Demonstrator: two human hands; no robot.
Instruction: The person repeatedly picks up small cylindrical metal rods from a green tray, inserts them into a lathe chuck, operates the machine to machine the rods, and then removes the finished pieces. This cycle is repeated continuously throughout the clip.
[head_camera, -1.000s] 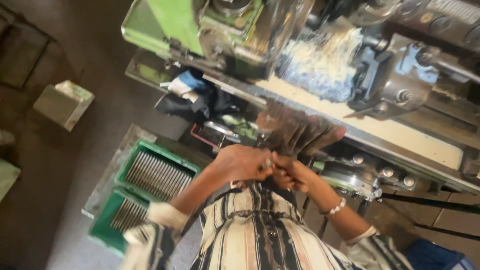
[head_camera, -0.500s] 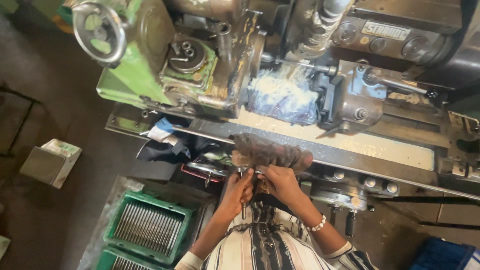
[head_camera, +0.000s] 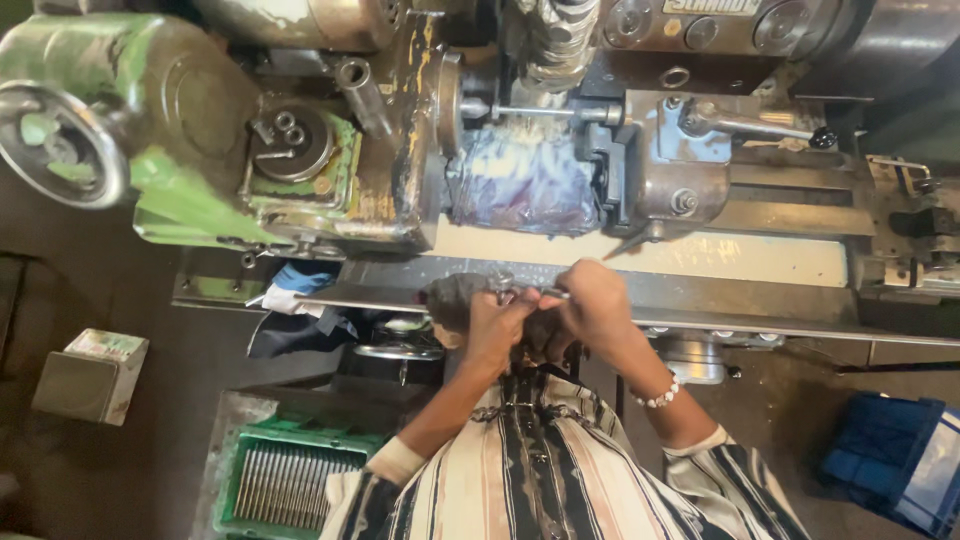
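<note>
— Head view, hands?
— Left hand (head_camera: 493, 325) and right hand (head_camera: 592, 303) both closed around a small metal part (head_camera: 512, 288), possibly a rod, just below centre.
— Around them?
— Green lathe (head_camera: 200, 190) at ten o'clock; green crate (head_camera: 290, 480) at seven.

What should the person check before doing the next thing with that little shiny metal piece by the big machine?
1. Both hands on the piece: ok. The left hand and right hand meet around the small metal part.
2. Dark rag under the part: ok, it sits beneath the hands.
3. Hands away from the chuck: ok, they are at the front rail, apart from it.
4. Chuck stopped: cannot tell from one picture.
5. Bead bracelet and loose striped sleeves near the lathe: not ok, they could snag.
6. Green tray of metal rods within reach: ok, low on the left.
</note>
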